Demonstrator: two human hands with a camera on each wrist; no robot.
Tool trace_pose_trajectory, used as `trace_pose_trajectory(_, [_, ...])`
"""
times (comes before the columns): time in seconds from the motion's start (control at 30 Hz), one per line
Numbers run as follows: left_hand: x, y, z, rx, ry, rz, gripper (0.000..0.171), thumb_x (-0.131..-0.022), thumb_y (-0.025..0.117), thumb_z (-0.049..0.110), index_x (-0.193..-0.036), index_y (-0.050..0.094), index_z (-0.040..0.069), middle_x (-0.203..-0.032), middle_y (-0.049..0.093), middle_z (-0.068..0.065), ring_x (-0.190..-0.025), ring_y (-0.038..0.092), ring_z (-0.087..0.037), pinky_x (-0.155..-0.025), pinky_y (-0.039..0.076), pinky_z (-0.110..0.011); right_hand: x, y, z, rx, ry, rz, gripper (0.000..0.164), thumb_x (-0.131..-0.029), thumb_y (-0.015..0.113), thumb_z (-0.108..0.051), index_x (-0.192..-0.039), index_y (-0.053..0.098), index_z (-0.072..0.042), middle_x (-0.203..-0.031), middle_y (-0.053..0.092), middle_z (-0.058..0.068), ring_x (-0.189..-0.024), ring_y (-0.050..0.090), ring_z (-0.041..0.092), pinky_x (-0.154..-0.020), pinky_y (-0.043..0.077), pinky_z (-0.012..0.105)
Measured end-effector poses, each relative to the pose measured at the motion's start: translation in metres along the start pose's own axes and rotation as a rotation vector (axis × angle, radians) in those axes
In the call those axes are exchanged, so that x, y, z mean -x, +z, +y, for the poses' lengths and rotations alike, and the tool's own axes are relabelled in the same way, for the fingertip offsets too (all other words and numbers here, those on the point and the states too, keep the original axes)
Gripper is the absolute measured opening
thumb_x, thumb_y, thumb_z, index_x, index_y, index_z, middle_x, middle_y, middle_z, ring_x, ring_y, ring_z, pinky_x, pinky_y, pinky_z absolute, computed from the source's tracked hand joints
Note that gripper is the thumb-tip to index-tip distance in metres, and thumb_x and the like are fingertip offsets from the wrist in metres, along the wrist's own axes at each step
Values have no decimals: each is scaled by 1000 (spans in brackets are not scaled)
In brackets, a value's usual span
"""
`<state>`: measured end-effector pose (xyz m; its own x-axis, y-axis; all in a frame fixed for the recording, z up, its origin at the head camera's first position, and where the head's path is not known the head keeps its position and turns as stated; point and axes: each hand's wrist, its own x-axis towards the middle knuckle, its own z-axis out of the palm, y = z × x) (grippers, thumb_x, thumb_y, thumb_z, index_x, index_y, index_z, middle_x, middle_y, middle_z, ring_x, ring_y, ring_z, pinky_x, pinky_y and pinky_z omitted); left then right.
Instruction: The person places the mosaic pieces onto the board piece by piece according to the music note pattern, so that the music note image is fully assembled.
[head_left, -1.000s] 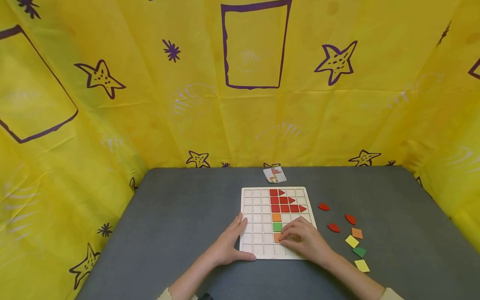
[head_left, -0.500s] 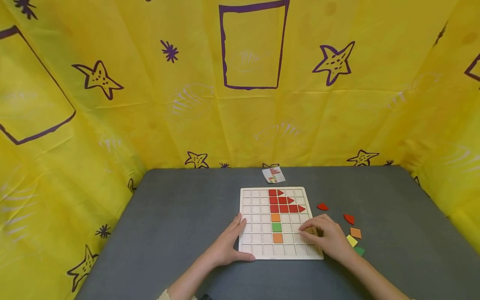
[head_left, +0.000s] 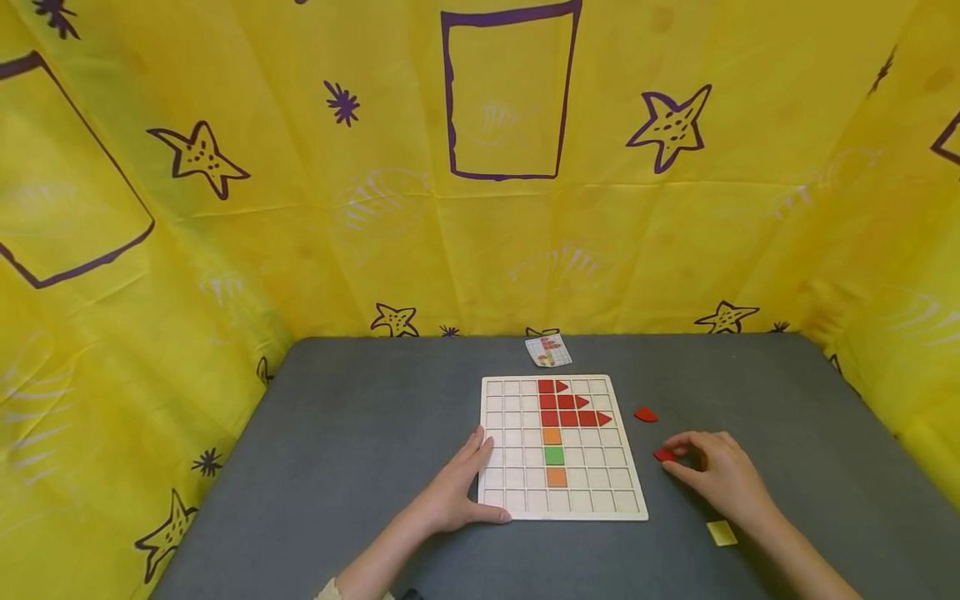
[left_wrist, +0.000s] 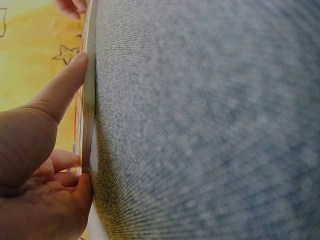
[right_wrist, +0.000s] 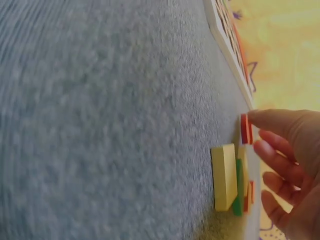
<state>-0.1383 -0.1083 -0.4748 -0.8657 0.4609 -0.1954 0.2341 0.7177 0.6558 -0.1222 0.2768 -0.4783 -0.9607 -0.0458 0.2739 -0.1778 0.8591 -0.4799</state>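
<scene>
My left hand (head_left: pixel 453 492) spans the near left corner of a wooden grid board (head_left: pixel 517 457), fingers against its left edge and thumb (left_wrist: pixel 65 87) along its near edge. Red squares and triangles fill part of its upper rows. Below them, an orange, a green (head_left: pixel 554 456) and another orange square form a column. Right of the board, my right hand (head_left: pixel 716 471) pinches a red quarter-circle tile (head_left: pixel 662 456) between thumb and forefinger. In the right wrist view this red tile (right_wrist: pixel 245 129) stays low at the table.
Another red tile (head_left: pixel 646 414) lies beyond my right hand, and a yellow square (head_left: pixel 722 533) nearer me. The right wrist view shows a green tile (right_wrist: pixel 237 192) behind the yellow one. A small pattern card (head_left: pixel 549 351) lies past the board. Yellow cloth (head_left: pixel 480 250) surrounds the grey table.
My right hand has left the lower orange square and moved right, off the board, to the red tile. My left hand has stayed at the board's corner.
</scene>
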Motion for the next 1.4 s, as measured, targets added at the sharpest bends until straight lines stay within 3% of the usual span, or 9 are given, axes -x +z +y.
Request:
trace_pose_trajectory(0.3, [1,0,1,4,0,0,110,-67,81,50,-151,24,8,-160,9,-11,-146,14,-29,-110,27,-53,-2,-6,5,31,-10,-60,21,-76,78,-13,-96,72,-18,-79,64,-8,-81,45,14,-61,34,27])
trace_pose_trajectory(0.43, [1,0,1,4,-2,1,110,-67,81,50,-151,24,8,-160,9,-11,-146,14,-29,-110,27,-53,-8,-5,7,35,-11,-29,18,-78,76,-12,-96,72,-16,-86,69,-3,-81,49,17,-62,38,30])
trace_pose_trajectory(0.57, [1,0,1,6,1,-3,110,-67,81,50,-151,24,8,-160,10,-11,-146,15,-29,-110,28,-53,-11,-3,8,33,4,-15,14,-81,75,-20,-94,73,-16,-86,70,-1,-83,52,20,-66,41,36])
trace_pose_trajectory(0.8, [1,0,1,7,-14,-3,110,-66,81,51,-151,24,10,-160,10,-9,-146,15,-28,-110,28,-52,-10,0,6,10,31,-83,35,-74,78,-43,-96,73,-16,-98,70,4,-89,53,23,-76,42,41])
trace_pose_trajectory(1.13, [-1,1,0,3,-23,-6,110,-66,81,52,-151,24,11,-161,9,-8,-147,13,-27,-111,27,-51,-11,9,5,-6,18,-9,22,-73,81,-36,-86,72,-20,-91,68,1,-84,52,20,-71,39,38])
trace_pose_trajectory(1.4, [0,0,-2,-2,15,6,111,-66,82,49,-150,24,6,-160,9,-12,-147,13,-28,-111,27,-52,-12,12,5,19,11,39,21,-71,82,-37,-81,72,-22,-86,68,-2,-84,54,20,-70,43,39])
